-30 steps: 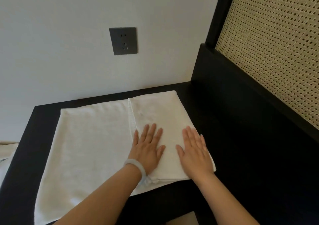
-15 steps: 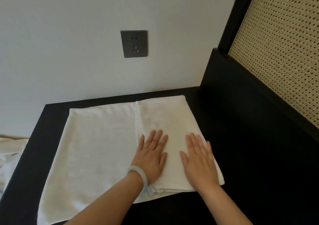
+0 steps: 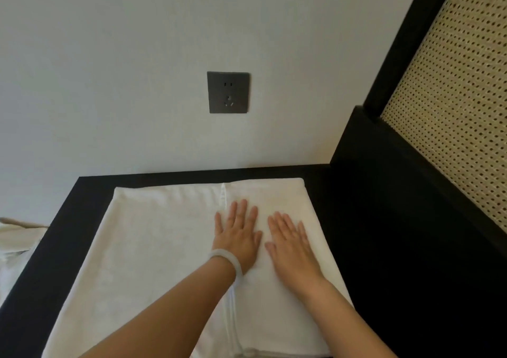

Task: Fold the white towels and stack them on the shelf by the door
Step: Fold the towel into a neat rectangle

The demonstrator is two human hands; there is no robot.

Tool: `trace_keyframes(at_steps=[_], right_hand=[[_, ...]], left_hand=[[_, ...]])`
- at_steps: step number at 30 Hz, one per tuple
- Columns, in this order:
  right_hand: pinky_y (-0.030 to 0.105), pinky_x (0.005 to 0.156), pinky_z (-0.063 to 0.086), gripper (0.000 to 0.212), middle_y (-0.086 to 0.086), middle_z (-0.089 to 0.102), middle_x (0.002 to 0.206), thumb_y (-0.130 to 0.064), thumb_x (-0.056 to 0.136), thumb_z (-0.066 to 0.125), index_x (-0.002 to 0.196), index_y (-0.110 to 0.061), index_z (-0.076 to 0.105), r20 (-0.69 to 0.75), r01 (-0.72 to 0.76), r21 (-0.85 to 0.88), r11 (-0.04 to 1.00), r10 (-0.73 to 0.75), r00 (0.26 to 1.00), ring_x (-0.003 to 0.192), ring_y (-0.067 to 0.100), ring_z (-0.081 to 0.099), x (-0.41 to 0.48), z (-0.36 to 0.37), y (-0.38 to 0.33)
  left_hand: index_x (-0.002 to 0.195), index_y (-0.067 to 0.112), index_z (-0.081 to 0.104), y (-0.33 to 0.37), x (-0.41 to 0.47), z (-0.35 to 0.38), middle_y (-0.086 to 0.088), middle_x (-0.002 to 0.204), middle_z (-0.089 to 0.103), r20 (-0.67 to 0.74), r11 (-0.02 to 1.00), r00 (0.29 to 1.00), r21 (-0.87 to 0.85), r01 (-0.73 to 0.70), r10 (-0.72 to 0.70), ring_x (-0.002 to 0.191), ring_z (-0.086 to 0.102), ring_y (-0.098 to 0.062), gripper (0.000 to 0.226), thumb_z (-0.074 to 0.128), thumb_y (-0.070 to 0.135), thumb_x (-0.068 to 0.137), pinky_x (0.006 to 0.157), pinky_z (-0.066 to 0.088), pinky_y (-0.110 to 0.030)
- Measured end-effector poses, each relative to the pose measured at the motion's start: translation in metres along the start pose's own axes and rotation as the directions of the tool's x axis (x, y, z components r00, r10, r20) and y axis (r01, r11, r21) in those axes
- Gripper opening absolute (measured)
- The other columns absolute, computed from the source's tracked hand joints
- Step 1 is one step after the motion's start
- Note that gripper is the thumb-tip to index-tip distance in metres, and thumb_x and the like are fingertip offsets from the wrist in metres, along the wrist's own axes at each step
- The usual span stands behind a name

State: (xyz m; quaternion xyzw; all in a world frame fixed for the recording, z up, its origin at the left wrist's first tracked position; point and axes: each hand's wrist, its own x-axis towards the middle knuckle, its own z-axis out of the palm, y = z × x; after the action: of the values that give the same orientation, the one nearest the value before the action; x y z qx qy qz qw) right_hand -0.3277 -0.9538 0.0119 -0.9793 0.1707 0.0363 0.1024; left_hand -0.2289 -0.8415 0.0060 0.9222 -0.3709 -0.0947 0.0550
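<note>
A white towel (image 3: 153,248) lies spread on a black tabletop (image 3: 384,275). Its right part is folded over the rest, and the hemmed edge of that flap runs down the middle. My left hand (image 3: 238,237), with a pale bangle on the wrist, presses flat on the folded flap near that edge. Beside it, my right hand (image 3: 290,245) lies flat on the same flap, fingers straight and pointing away from me.
A white wall with a dark grey socket (image 3: 228,92) rises behind the table. To the right stands a black frame with a woven cane panel (image 3: 452,110). More white cloth (image 3: 16,245) lies off the table's left edge.
Both hands have slid away from me along the folded flap, staying flat. The view has shifted, so the towel and socket sit further right and lower in the frame.
</note>
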Motion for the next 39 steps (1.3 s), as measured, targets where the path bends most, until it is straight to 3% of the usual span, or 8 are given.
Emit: trace_keyframes(at_steps=[6, 11, 14, 18, 22, 26, 34, 39], right_hand=[[0.046, 0.124, -0.001, 0.072, 0.006, 0.006, 0.166, -0.054, 0.102, 0.008, 0.158, -0.009, 0.002, -0.022, -0.409, -0.127, 0.904, 0.409, 0.912, 0.153, 0.022, 0.002, 0.058, -0.020, 0.065], [0.038, 0.123, -0.009, 0.067, 0.004, 0.000, 0.167, -0.050, 0.104, 0.016, 0.158, -0.012, 0.003, -0.073, -0.112, -0.101, 0.989, 0.105, 0.992, 0.153, 0.016, -0.006, 0.104, -0.022, 0.043], [0.038, 0.123, -0.007, 0.071, 0.004, -0.002, 0.166, -0.053, 0.104, 0.017, 0.158, -0.010, 0.001, -0.012, -0.210, -0.059, 0.976, 0.210, 0.978, 0.153, 0.017, -0.008, 0.127, -0.016, 0.053], [0.047, 0.123, -0.003, 0.071, 0.010, 0.005, 0.166, -0.050, 0.104, 0.016, 0.157, -0.005, 0.003, -0.019, -0.395, -0.099, 0.913, 0.395, 0.918, 0.153, 0.025, -0.003, 0.153, -0.035, 0.045], [0.051, 0.120, -0.012, 0.063, 0.004, 0.007, 0.166, -0.047, 0.104, 0.028, 0.159, -0.022, 0.011, -0.134, -0.047, -0.077, 0.996, 0.037, 0.990, 0.153, 0.023, -0.002, 0.125, -0.020, 0.009], [0.053, 0.121, -0.010, 0.062, 0.003, -0.003, 0.167, -0.049, 0.104, 0.021, 0.159, -0.027, 0.001, 0.024, -0.165, 0.005, 0.986, 0.165, 0.986, 0.153, 0.022, -0.009, 0.123, -0.019, -0.005], [0.047, 0.122, -0.010, 0.053, -0.006, -0.002, 0.166, -0.038, 0.106, 0.012, 0.158, -0.032, 0.005, -0.090, 0.014, 0.204, 0.979, 0.005, 0.996, 0.151, 0.010, -0.014, 0.056, -0.022, -0.064], [0.048, 0.121, -0.010, 0.067, -0.004, -0.006, 0.166, -0.053, 0.097, -0.003, 0.158, -0.025, 0.003, -0.064, 0.045, 0.128, 0.991, -0.037, 0.997, 0.152, 0.015, -0.014, 0.044, 0.000, -0.071]], left_hand=[[0.152, 0.031, -0.020, -0.014, 0.005, 0.013, 0.004, 0.156, -0.034, -0.096, 0.997, 0.994, -0.059, -0.052, 0.046, 0.144, -0.032, -0.019, 0.069, -0.012, 0.054, 0.087, 0.121, -0.011, -0.046], [0.157, 0.024, 0.018, -0.016, 0.008, 0.021, -0.006, 0.164, 0.007, -0.135, 0.996, 0.990, -0.075, -0.037, 0.027, 0.151, 0.005, -0.026, 0.065, 0.023, 0.047, 0.096, 0.115, 0.005, -0.047], [0.154, 0.019, 0.030, -0.016, 0.009, 0.025, -0.008, 0.162, 0.021, -0.159, 0.998, 0.987, -0.045, -0.037, 0.030, 0.149, 0.019, -0.026, 0.064, 0.033, 0.045, 0.096, 0.112, 0.013, -0.047], [0.156, 0.021, 0.023, -0.017, 0.009, 0.025, -0.007, 0.163, 0.014, -0.171, 0.998, 0.985, -0.037, -0.043, 0.036, 0.150, 0.010, -0.026, 0.064, 0.029, 0.047, 0.098, 0.114, 0.007, -0.047], [0.157, 0.018, 0.016, -0.016, 0.008, 0.022, -0.006, 0.164, 0.008, -0.129, 0.998, 0.991, -0.049, -0.028, 0.022, 0.151, 0.004, -0.024, 0.066, 0.025, 0.048, 0.098, 0.115, 0.006, -0.046], [0.154, 0.018, -0.017, -0.015, 0.005, 0.015, 0.001, 0.160, -0.027, -0.103, 0.999, 0.995, -0.041, -0.016, 0.012, 0.145, -0.030, -0.014, 0.070, 0.008, 0.051, 0.098, 0.121, -0.011, -0.044], [0.155, 0.023, -0.013, -0.020, -0.001, 0.008, -0.001, 0.162, -0.021, -0.053, 0.993, 0.993, -0.029, -0.111, 0.109, 0.146, -0.027, -0.018, 0.073, 0.024, 0.054, 0.101, 0.122, -0.005, -0.046], [0.155, 0.032, -0.010, -0.081, -0.048, 0.011, 0.003, 0.161, -0.020, -0.026, 0.994, 0.994, -0.001, 0.109, -0.109, 0.148, -0.022, -0.020, 0.073, -0.014, 0.057, 0.087, 0.120, -0.013, -0.045]])
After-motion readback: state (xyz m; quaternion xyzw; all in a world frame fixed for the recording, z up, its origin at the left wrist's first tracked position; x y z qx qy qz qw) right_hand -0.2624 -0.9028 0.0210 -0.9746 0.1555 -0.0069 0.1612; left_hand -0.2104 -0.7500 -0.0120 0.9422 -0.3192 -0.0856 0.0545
